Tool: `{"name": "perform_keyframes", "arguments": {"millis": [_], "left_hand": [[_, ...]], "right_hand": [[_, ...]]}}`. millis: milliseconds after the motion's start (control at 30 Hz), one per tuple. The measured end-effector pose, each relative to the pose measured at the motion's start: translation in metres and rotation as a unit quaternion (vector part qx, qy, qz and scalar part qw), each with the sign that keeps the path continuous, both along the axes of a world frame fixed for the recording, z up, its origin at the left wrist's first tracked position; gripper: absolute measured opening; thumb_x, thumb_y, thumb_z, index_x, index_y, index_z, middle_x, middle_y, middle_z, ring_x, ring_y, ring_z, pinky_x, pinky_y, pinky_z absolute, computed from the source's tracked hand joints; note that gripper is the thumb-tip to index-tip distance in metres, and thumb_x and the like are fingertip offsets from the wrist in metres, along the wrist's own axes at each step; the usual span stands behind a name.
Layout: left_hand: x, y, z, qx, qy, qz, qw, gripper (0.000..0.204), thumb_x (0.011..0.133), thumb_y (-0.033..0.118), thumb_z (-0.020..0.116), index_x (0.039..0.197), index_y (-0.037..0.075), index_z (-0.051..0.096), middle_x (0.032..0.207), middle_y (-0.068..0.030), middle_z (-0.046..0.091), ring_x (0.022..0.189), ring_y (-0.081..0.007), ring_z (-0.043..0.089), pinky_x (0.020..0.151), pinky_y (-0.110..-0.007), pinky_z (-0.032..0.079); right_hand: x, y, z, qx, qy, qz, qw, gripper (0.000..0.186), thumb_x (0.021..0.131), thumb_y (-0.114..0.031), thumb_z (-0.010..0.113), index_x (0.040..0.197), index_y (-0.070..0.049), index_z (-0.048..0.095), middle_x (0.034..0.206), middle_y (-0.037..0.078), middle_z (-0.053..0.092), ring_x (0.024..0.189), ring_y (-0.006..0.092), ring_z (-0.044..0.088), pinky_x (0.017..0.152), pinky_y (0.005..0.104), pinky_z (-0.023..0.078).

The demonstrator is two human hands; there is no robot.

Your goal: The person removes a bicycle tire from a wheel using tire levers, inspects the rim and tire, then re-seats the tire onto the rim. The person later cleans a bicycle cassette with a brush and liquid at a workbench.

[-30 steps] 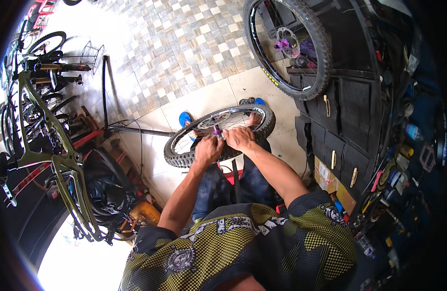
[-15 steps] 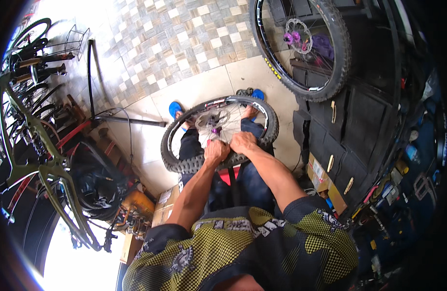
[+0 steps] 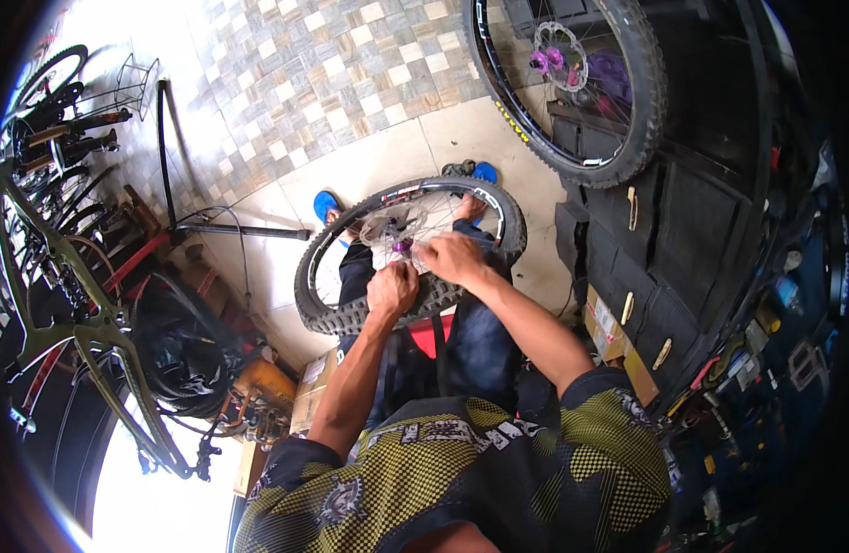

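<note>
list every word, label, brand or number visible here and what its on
I won't copy out wording, but this is where lettering shows.
Central wheel: white lettering on its black rim, small.
Upper-right wheel: yellow lettering on the tyre, white marks on the rim, small.
Shirt: large white lettering across the chest, broken by folds.
Cardboard box at right: label print too small to read.

Jersey (image 3: 415,456): black with yellow-green checks, as I see it from here, and broad white lettering across the chest.
Emblem (image 3: 343,498): pale, roundish print on the wearer's left; too small for me to read.
Sleeves (image 3: 586,392): short, dark at the hems.
Left hand (image 3: 393,288), right hand (image 3: 452,256): bare, like the forearms (image 3: 535,323).
Trousers (image 3: 480,350): dark blue, faded in patches.
Footwear (image 3: 326,202): bright blue.
</note>
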State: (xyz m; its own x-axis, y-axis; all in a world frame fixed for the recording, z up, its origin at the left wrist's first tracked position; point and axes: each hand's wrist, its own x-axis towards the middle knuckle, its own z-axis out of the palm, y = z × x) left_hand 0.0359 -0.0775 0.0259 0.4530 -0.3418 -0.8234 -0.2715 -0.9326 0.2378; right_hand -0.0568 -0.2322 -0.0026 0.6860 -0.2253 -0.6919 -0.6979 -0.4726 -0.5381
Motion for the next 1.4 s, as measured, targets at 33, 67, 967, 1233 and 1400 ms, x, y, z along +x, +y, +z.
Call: {"name": "perform_keyframes", "arguments": {"millis": [33,67,967,1233,1400], "left_hand": [[0.008,0.003,0.012,-0.043,-0.034,0.003,0.998,0.043,0.1,0.039,0.055,0.084,0.002,0.071,0.09,-0.0245,0.073,0.085,-0.046,0.071,0.079,-0.054,0.057],[0.016,0.016,0.012,-0.087,-0.078,0.006,0.993,0.037,0.098,0.032,0.06,0.079,0.002,0.068,0.086,-0.0223,0.071,0.079,-0.0452,0.069,0.074,-0.055,0.055],[-0.034,-0.028,-0.059,0.069,0.105,-0.056,0.99,0.062,0.101,0.048,0.046,0.09,-0.005,0.075,0.094,-0.0331,0.072,0.093,-0.0461,0.072,0.086,-0.053,0.057],[0.0,-0.022,-0.027,-0.036,0.301,-0.136,0.943,0.064,0.11,0.051,0.035,0.103,-0.002,0.07,0.095,-0.0294,0.071,0.097,-0.0476,0.067,0.086,-0.052,0.051],[0.03,0.002,0.038,-0.164,0.229,-0.242,0.929,0.044,0.106,0.04,0.052,0.096,0.001,0.069,0.083,-0.0253,0.068,0.08,-0.0425,0.067,0.071,-0.051,0.05]], "right_hand": [[-0.007,-0.006,0.003,-0.049,-0.055,-0.009,0.997,0.059,0.101,-0.053,0.049,0.085,-0.005,0.078,0.093,0.023,0.074,0.088,0.0443,0.072,0.082,0.0541,0.055],[-0.012,-0.01,0.011,-0.096,-0.11,-0.018,0.989,0.059,0.1,-0.053,0.05,0.083,-0.005,0.078,0.09,0.023,0.074,0.085,0.045,0.071,0.079,0.0545,0.054],[-0.035,0.0,-0.065,-0.009,0.136,0.113,0.984,0.039,0.094,-0.035,0.054,0.083,-0.009,0.081,0.092,0.02,0.077,0.089,0.0367,0.076,0.08,0.0467,0.059],[-0.071,-0.025,-0.003,0.049,-0.003,-0.005,0.999,0.038,0.091,-0.048,0.065,0.084,-0.011,0.07,0.096,0.015,0.068,0.102,0.0335,0.063,0.092,0.0453,0.049],[-0.081,-0.086,0.044,0.044,-0.007,0.078,0.996,0.043,0.091,-0.06,0.064,0.09,-0.018,0.076,0.102,0.013,0.07,0.106,0.0348,0.064,0.091,0.0508,0.047]]}}
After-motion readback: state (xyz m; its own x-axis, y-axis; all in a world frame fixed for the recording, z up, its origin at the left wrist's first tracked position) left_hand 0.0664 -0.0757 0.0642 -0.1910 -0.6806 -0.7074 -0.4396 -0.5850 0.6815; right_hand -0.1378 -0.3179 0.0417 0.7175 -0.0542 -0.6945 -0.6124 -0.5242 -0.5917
